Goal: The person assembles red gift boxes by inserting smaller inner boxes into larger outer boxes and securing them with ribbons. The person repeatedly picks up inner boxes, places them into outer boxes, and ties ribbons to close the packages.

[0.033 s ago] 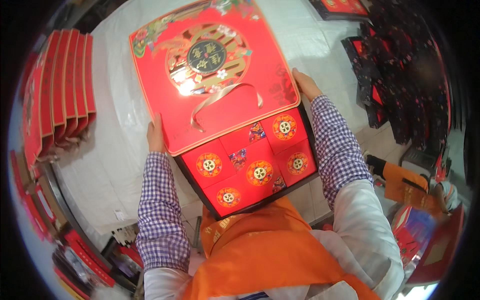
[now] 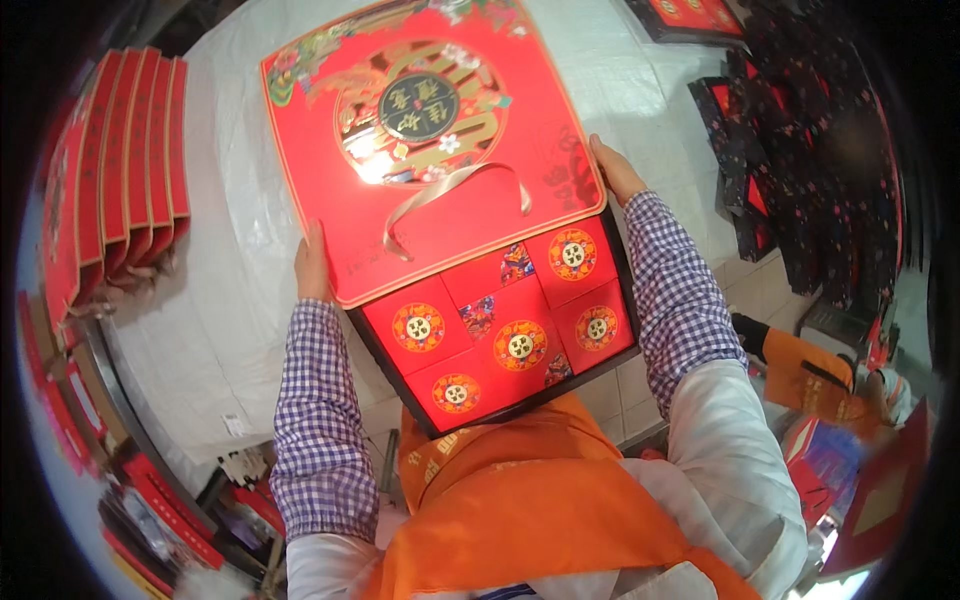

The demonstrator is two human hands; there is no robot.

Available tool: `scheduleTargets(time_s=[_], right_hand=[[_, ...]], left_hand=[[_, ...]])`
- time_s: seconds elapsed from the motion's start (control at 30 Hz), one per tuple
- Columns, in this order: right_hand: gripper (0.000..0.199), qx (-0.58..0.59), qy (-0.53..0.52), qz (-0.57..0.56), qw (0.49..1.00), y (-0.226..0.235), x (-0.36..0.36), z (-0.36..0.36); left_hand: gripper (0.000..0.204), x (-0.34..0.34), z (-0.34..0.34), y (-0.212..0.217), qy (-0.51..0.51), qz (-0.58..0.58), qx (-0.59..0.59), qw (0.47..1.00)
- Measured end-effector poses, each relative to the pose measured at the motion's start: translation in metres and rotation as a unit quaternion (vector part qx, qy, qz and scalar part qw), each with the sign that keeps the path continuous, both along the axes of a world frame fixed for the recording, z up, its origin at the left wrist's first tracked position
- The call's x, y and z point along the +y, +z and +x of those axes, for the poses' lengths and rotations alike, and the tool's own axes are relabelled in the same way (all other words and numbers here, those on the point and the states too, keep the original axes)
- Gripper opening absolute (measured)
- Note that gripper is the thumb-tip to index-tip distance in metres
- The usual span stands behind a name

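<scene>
A red gift box sleeve [image 2: 470, 215] with gold edges, a round window and a cream ribbon handle [image 2: 455, 190] spans the middle of the head view. From its near edge juts a black-rimmed tray [image 2: 395, 380] packed with several small red boxes [image 2: 520, 345] bearing round orange emblems. Whether the tray's far part lies inside or beneath the sleeve is hidden. My left hand [image 2: 312, 265] grips the sleeve's left side near the close corner. On the opposite side, my right hand [image 2: 617, 170] holds its right edge. The fingers of both hands are partly hidden behind the sleeve.
A white-covered table [image 2: 235, 180] lies under the sleeve. Several red sleeves [image 2: 125, 160] stand in a row at left. Dark patterned trays [image 2: 810, 150] are stacked at right, and a filled red tray [image 2: 690, 15] sits far right. Another person in an orange apron [image 2: 805, 375] is at right.
</scene>
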State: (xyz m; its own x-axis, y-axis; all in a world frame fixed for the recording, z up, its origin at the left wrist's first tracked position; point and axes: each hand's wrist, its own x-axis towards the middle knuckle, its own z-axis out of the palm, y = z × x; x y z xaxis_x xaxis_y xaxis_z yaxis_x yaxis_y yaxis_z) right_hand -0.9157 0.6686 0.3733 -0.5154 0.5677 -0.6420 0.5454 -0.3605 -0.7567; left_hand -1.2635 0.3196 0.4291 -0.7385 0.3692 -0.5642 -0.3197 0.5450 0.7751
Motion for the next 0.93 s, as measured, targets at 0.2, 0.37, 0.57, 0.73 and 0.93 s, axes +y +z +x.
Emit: scheduleTargets(time_s=[0.2,0.37,0.57,0.73,0.93], right_hand=[[0.061,0.005,0.016,-0.042,0.999,-0.010,-0.003,0.008],[0.063,0.065,-0.093,-0.177,0.978,0.052,-0.027,0.005],[0.064,0.034,-0.077,-0.181,0.980,0.077,-0.033,0.021],[0.062,0.039,0.062,0.057,0.996,0.015,-0.038,0.047],[0.058,-0.073,0.077,0.127,0.986,0.033,-0.032,0.025]], left_hand=[[0.062,-0.028,0.034,0.005,-0.010,0.020,0.018,1.000],[0.054,-0.034,0.076,0.041,0.013,-0.014,0.079,0.997],[0.052,-0.043,0.085,0.076,-0.013,-0.026,0.094,0.995],[0.054,-0.058,0.094,0.092,-0.011,-0.022,0.036,0.999],[0.063,-0.066,0.091,0.067,-0.019,-0.022,-0.015,0.999]])
